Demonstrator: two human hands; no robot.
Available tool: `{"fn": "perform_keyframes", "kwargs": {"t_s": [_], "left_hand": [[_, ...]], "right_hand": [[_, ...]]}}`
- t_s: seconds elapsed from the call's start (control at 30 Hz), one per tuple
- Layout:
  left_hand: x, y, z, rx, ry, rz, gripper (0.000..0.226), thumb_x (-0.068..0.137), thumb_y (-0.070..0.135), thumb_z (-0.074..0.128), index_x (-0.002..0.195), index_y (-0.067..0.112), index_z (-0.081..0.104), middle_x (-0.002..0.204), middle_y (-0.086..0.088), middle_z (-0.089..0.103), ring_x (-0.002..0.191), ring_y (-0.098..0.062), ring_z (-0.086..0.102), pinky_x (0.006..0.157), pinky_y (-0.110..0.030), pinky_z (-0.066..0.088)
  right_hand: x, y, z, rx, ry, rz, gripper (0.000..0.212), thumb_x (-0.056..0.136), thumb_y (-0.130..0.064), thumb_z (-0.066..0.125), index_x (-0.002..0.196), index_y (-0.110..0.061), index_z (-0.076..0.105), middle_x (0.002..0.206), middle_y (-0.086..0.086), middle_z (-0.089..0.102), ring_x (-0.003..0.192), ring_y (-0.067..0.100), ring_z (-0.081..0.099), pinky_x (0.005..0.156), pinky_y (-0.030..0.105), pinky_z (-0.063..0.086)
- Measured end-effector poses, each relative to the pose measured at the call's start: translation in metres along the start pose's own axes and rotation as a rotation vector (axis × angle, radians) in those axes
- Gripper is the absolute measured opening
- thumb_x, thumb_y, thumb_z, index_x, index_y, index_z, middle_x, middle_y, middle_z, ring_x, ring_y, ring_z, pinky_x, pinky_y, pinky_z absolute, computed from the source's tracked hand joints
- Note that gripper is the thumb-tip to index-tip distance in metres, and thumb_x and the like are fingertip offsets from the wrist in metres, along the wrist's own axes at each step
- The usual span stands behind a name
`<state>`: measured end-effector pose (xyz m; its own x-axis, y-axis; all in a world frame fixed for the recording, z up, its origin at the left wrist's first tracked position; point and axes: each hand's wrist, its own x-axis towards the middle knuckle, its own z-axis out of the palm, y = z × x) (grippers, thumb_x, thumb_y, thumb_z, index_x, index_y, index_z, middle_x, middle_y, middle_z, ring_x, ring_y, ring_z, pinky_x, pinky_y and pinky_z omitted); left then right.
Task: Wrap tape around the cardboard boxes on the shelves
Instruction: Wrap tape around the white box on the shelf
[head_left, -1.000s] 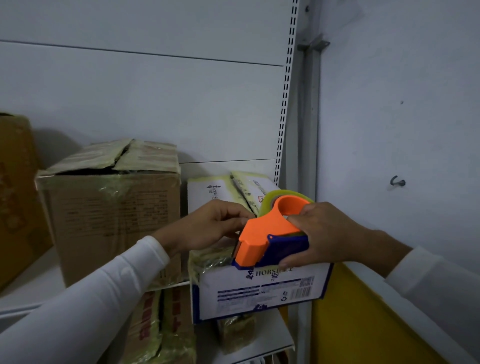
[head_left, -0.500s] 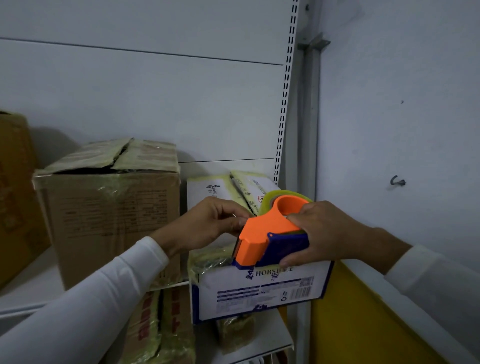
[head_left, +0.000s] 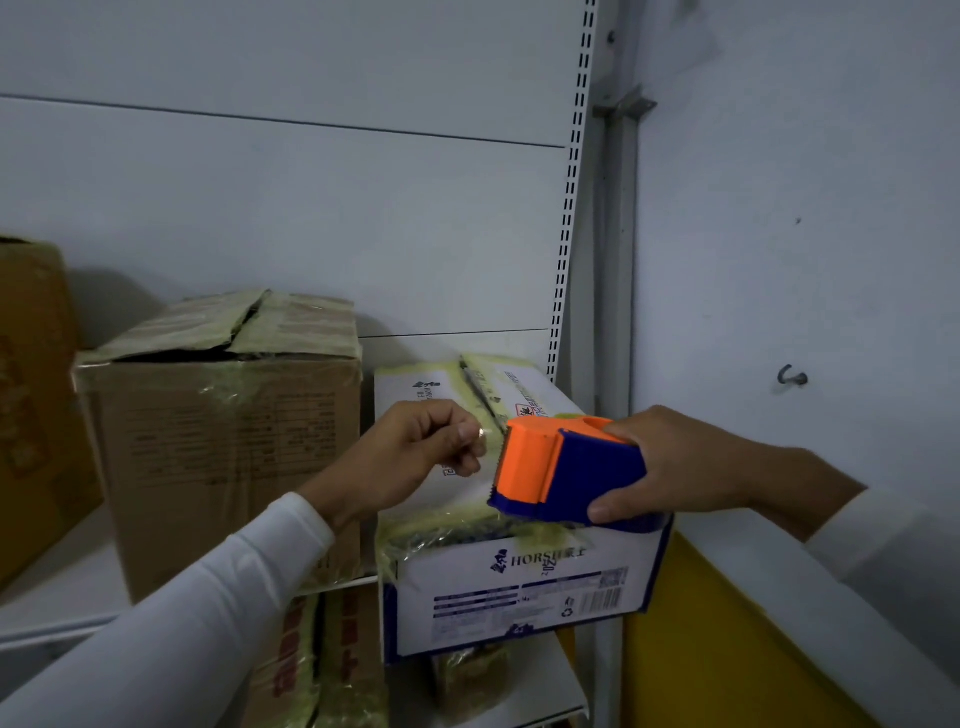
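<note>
A white and blue cardboard box (head_left: 519, 587) sits on the shelf, its top and front edge covered in yellowish tape. Just above its top, my right hand (head_left: 680, 462) grips an orange and blue tape dispenser (head_left: 561, 470), held level with its orange end pointing left. My left hand (head_left: 415, 452) is just left of that end, fingers curled, thumb and forefinger pinching what looks like the clear tape end. The tape itself is barely visible.
A taller brown box (head_left: 223, 447) with taped flaps stands to the left on the same shelf, and another brown box (head_left: 31, 405) at the far left edge. More taped boxes (head_left: 322, 660) sit on the shelf below. A slotted upright (head_left: 571, 208) and a wall hook (head_left: 792, 375) are at right.
My right hand has tipped the dispenser down flat, so the roll's ring no longer faces me. My left hand has shifted slightly left and away from the dispenser's orange end.
</note>
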<state>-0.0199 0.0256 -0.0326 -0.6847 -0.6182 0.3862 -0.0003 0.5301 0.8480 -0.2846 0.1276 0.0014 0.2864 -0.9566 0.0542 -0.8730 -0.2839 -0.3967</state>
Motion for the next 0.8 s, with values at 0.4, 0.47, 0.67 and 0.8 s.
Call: {"fn": "perform_keyframes", "kwargs": {"t_s": [0.4, 0.47, 0.67, 0.8], "left_hand": [[-0.003, -0.001, 0.006, -0.048, 0.051, -0.052, 0.017, 0.09, 0.008, 0.061, 0.104, 0.0, 0.059, 0.086, -0.012, 0.059, 0.075, -0.017, 0.061, 0.072, -0.026, 0.052], [-0.002, -0.004, 0.008, -0.013, 0.09, -0.046, 0.014, 0.089, 0.001, 0.06, 0.103, 0.001, 0.059, 0.082, -0.009, 0.061, 0.071, -0.015, 0.06, 0.069, -0.025, 0.052], [-0.002, -0.003, 0.012, 0.063, 0.26, -0.019, 0.014, 0.094, 0.007, 0.054, 0.094, 0.011, 0.068, 0.075, -0.006, 0.068, 0.063, -0.017, 0.061, 0.064, -0.029, 0.055], [-0.007, -0.004, 0.013, 0.032, 0.299, -0.012, 0.02, 0.095, 0.005, 0.052, 0.101, 0.013, 0.069, 0.079, -0.007, 0.071, 0.065, -0.017, 0.064, 0.065, -0.027, 0.056]], "right_hand": [[0.006, -0.002, -0.002, 0.22, -0.015, 0.025, 0.031, 0.069, -0.042, 0.078, 0.088, -0.02, 0.065, 0.088, 0.0, 0.074, 0.077, 0.016, 0.072, 0.069, 0.033, 0.058], [0.008, -0.003, -0.002, 0.225, -0.023, 0.031, 0.035, 0.069, -0.043, 0.077, 0.089, -0.016, 0.066, 0.088, 0.003, 0.074, 0.078, 0.019, 0.072, 0.07, 0.035, 0.058], [0.011, -0.007, -0.004, 0.232, -0.098, 0.067, 0.044, 0.07, -0.048, 0.075, 0.094, -0.012, 0.067, 0.09, 0.004, 0.075, 0.082, 0.021, 0.072, 0.072, 0.036, 0.057], [0.014, -0.008, -0.008, 0.241, -0.134, 0.087, 0.039, 0.074, -0.047, 0.072, 0.092, -0.013, 0.067, 0.09, 0.005, 0.074, 0.082, 0.022, 0.072, 0.069, 0.032, 0.055]]}}
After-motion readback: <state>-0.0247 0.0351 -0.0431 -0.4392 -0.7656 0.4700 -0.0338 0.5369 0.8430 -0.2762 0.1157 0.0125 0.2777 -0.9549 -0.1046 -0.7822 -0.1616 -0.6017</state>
